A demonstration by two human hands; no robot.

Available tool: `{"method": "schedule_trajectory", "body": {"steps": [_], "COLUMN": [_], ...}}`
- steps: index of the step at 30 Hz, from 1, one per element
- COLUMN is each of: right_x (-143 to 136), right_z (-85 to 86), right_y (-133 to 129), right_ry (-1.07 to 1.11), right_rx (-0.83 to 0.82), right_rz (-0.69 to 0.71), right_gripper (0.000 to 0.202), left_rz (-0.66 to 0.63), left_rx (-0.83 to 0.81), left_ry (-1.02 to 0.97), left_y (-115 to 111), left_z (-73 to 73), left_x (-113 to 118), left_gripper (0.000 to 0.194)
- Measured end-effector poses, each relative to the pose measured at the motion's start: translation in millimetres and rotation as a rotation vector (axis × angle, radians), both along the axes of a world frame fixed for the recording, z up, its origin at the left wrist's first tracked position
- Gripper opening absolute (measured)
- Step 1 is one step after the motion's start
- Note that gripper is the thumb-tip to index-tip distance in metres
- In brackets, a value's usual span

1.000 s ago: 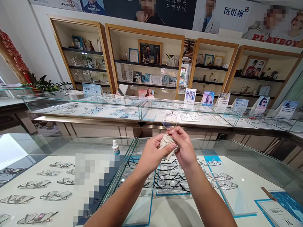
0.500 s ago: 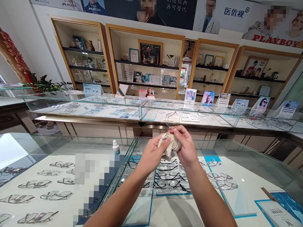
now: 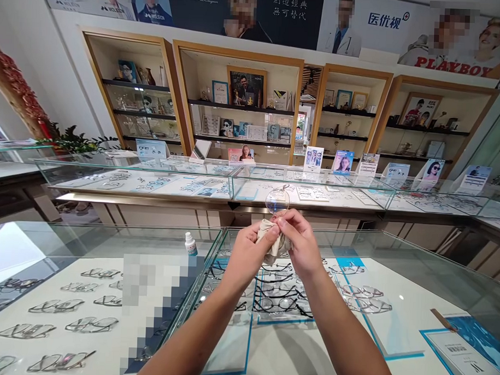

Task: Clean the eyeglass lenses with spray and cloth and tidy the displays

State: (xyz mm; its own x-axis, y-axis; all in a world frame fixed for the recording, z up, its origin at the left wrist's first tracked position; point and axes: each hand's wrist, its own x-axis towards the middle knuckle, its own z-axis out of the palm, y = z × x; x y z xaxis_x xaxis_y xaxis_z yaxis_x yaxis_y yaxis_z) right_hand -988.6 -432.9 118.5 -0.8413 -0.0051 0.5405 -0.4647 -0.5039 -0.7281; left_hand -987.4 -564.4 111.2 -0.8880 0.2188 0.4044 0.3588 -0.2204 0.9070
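Observation:
A pair of thin-rimmed eyeglasses (image 3: 277,202) is held up in front of me, one round lens standing above my fingers. My right hand (image 3: 303,245) pinches its frame near the lower edge of that lens. Crumpled in my left hand (image 3: 246,254) is a cream cleaning cloth (image 3: 273,253), its thumb pressed over the folds close to the right fingertips. The cloth and fingers hide the rest of the glasses. Both hands are above the glass display counter, nearly touching each other.
Under the counter glass lie rows of eyeglasses (image 3: 276,304). A small white spray bottle (image 3: 190,244) stands left of my hands. Across the aisle runs another glass showcase (image 3: 185,171) bearing upright cards (image 3: 314,159), with wooden wall shelves (image 3: 241,104) behind.
The round lens has shifted left and turned slightly, now showing a bluish reflection. Both hands have moved a little to the left, with the cloth still between them.

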Motion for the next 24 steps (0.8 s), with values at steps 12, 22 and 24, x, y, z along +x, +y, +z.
{"method": "schedule_trajectory", "body": {"steps": [12, 22, 24], "right_x": [1.5, 0.4, -0.4], "right_z": [2.8, 8.6, 8.3], "right_y": [1.3, 9.7, 9.8], "right_ry": [-0.025, -0.121, -0.126], "right_rx": [-0.058, -0.137, -0.174], "right_rz": [-0.015, -0.06, -0.063], "right_gripper": [0.02, 0.023, 0.023], "left_rz": [-0.126, -0.199, -0.194], "left_rx": [-0.123, -0.19, -0.172], "left_ry": [0.028, 0.11, 0.114], "left_y": [-6.0, -8.7, -8.2], "left_z": [6.2, 11.9, 11.0], "left_x": [2.3, 5.7, 4.8], "left_gripper": [0.043, 0.047, 0.047]}}
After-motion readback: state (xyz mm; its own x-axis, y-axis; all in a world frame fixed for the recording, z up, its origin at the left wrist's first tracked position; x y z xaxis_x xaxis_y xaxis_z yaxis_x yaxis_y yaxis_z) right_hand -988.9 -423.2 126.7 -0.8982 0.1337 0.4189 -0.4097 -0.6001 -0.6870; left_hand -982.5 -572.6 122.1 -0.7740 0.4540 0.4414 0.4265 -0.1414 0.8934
